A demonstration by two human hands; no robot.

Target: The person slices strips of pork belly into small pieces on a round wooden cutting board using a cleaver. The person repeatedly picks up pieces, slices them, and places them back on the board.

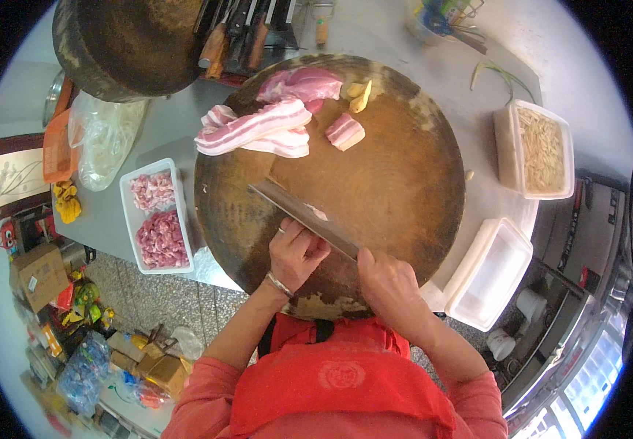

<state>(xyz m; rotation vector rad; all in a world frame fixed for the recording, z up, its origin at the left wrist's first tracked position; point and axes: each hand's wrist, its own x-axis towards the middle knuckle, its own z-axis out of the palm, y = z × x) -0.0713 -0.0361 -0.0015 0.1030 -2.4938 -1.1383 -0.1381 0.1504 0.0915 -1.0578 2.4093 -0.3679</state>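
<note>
In my right hand (392, 282) is the handle of a cleaver (301, 213), its blade slanting up to the left over the round wooden chopping block (404, 208). My left hand (296, 263) has its fingers curled close against the blade's near side; whatever lies beneath them is hidden. A small pale slice of meat (317, 212) shows just beyond the blade. Farther back on the block lie strips of pork belly (256, 131), a lean piece of pork (301, 85), a short chunk of pork belly (345, 132) and pieces of ginger (360, 97).
Left of the block stands a white tub of cut meat (162, 236), near a plastic bag (105, 142). To the right are a tub of pale strips (541, 151) and a bare white tub (489, 274). Behind sit several knives (247, 38) and a large, dark round wooden object (129, 49).
</note>
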